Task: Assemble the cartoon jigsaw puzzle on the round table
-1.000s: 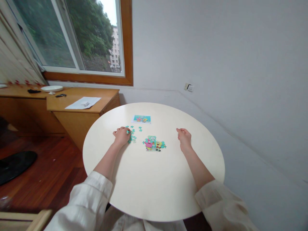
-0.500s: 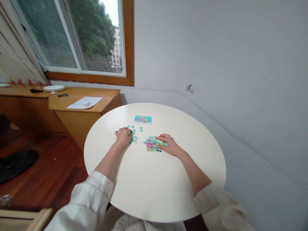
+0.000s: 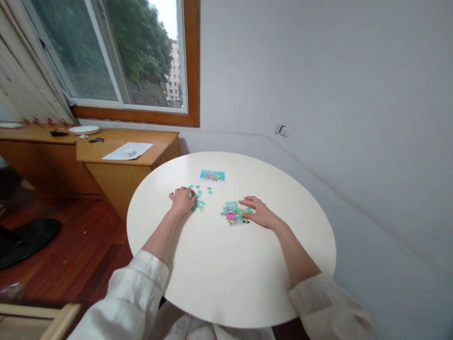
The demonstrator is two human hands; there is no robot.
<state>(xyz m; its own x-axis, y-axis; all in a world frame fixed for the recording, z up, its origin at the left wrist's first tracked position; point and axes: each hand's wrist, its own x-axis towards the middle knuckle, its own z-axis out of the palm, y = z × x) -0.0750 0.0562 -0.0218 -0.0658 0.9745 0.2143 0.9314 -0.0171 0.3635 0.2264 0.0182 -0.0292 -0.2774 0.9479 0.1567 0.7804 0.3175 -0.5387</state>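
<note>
On the round cream table (image 3: 226, 274) lies a partly assembled cartoon puzzle (image 3: 232, 213). My right hand (image 3: 260, 212) rests flat on its right edge, fingers stretched out. My left hand (image 3: 182, 199) is curled over a small heap of loose teal puzzle pieces (image 3: 200, 197) to the left; what its fingers hold is hidden. A small printed reference picture (image 3: 211, 176) lies farther back on the table.
A wooden desk (image 3: 120, 163) stands left of the table under the window, with a sheet of paper (image 3: 127, 151) and a white plate (image 3: 84, 129) on it. A grey wall runs close along the right. A wooden chair back (image 3: 38, 318) shows at the lower left.
My right hand came in from the right onto the assembled puzzle and slid it a little to the right. My left hand has stayed on the loose pieces.
</note>
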